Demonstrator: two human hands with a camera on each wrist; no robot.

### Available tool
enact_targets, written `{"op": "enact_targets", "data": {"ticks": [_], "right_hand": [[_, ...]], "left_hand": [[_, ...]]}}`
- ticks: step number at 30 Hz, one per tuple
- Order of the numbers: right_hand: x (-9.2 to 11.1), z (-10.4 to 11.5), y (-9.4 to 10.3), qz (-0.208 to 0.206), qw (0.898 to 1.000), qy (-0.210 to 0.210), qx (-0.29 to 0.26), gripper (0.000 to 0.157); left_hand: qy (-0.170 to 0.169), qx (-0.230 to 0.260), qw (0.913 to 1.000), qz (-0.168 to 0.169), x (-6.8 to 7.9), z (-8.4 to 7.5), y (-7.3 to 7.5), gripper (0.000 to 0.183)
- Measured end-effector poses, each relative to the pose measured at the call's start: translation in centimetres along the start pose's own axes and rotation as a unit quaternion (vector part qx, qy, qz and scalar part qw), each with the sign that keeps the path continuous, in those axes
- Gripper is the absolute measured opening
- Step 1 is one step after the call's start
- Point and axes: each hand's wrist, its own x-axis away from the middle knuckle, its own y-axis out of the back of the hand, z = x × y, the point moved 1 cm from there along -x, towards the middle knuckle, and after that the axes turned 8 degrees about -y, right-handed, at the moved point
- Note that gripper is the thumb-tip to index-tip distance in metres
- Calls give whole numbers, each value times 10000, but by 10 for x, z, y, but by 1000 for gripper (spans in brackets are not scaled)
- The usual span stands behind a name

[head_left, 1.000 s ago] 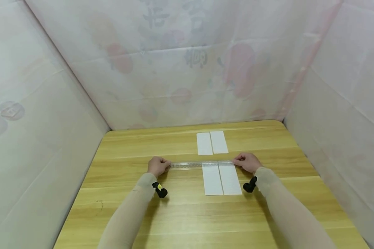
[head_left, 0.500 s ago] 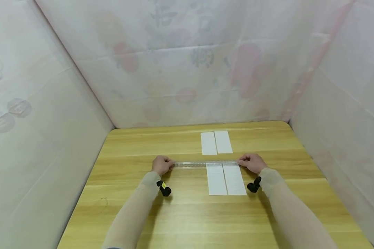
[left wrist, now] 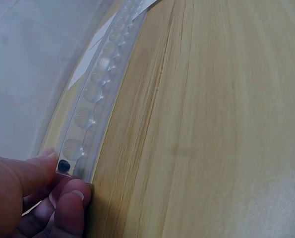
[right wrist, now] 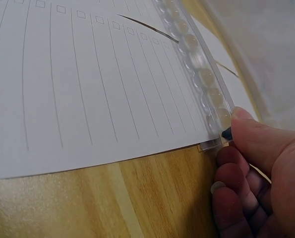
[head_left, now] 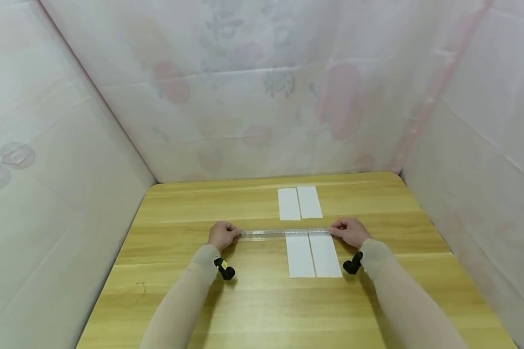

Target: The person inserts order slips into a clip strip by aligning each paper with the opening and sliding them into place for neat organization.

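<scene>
A long clear plastic ruler [head_left: 264, 234] with a row of rounded shapes along it lies crosswise in the head view. My left hand [head_left: 222, 235] pinches its left end; the thumb and curled fingers show close up in the left wrist view. At the other end my right hand [head_left: 351, 232] pinches it the same way, beside a dark spot seen in the right wrist view. The ruler's right half crosses the top edges of two white paper sheets, the near left sheet [head_left: 300, 257] and the near right sheet [head_left: 326, 257]. Lines and small boxes are printed on the paper [right wrist: 63, 89].
Two more white sheets, the far left sheet [head_left: 289, 204] and the far right sheet [head_left: 309, 202], lie beyond the ruler. All rest on a wood-grain table [head_left: 262, 310]. Pale printed cloth [head_left: 253, 111] hangs behind it and on both sides. Each wrist carries a black camera.
The whole head view shifts slightly as the head moves. Both hands keep hold of the ruler, and it stays across the near sheets.
</scene>
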Motion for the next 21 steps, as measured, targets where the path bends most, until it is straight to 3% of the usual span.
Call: {"op": "enact_targets", "data": {"ticks": [21], "right_hand": [[12,14,-2,-82,9998,-71,-157,27]], "left_hand": [[-80,-69,9999,15,2,5,1,22]]}}
